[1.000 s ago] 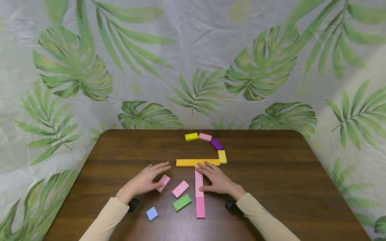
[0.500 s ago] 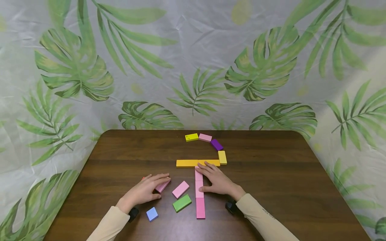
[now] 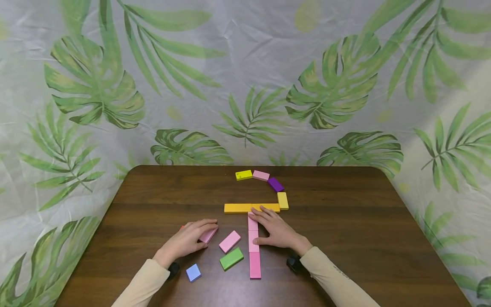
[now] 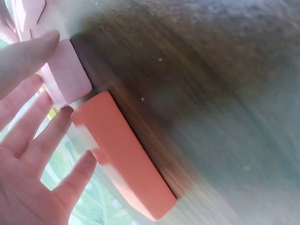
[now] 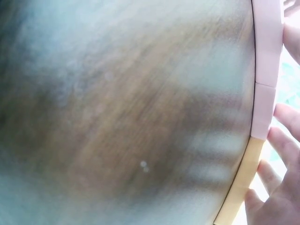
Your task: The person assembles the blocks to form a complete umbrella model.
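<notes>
My left hand is over a pink block left of the middle, its thumb on the near side and fingertips on the far side, pinching it. In the left wrist view the thumb overlaps this pink block, and a red-orange block lies beside the fingers; the head view mostly hides it behind the hand. My right hand rests with spread fingers on a column of pink blocks and the orange bar across its top. Its thumb touches the column's side.
A loose pink block, a green block and a blue block lie between the hands. Beyond the orange bar curve a pale yellow block, a purple block, a pink block and a bright yellow block.
My left hand drew back slightly toward the near side, then closed in around the pink block. The block shifted a little. My right hand stays in place.
</notes>
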Demonstrator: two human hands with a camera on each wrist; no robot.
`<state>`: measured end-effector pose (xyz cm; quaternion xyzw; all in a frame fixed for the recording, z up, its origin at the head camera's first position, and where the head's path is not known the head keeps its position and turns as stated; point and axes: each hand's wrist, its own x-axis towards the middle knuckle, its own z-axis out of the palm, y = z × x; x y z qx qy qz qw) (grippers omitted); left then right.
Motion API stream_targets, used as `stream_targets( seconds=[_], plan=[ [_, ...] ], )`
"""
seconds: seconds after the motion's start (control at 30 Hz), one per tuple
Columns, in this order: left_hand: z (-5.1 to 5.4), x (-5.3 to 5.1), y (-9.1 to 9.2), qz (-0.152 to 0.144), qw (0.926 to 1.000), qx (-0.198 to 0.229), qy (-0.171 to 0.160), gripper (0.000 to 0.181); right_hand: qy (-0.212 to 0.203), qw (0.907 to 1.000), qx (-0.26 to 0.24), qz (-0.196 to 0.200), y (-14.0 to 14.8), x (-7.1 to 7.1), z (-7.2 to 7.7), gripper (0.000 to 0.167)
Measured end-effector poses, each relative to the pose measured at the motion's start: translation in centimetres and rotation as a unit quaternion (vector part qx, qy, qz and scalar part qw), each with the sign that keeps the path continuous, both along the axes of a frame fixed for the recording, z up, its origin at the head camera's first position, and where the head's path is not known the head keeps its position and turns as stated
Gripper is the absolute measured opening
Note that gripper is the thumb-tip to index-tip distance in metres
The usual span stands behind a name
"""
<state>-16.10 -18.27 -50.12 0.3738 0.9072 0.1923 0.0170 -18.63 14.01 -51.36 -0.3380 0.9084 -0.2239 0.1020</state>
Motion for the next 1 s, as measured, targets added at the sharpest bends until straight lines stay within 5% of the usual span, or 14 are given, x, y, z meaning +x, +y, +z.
stream_targets(
  seconds=[0.43, 0.8, 1.0],
  plan=[
    [1.0, -1.9, 0.1, 0.04, 0.9986, 0.032, -0.018, 0.055, -0.001, 1.0, -0.002, -0.002, 0.0, 0.1, 0.1, 0.079],
    [2.0, -6.3, 1.6, 0.049, 0.9969, 0.06, 0.013, 0.055, -0.001, 1.0, 0.005, -0.005, 0.0, 0.0, -0.1, 0.08],
    [2.2, -9.1, 3.0, 0.059, 0.9969, 0.051, 0.003, 0.053, -0.001, 0.9999, 0.012, -0.006, 0.0, -0.1, -0.1, 0.08]
  ],
)
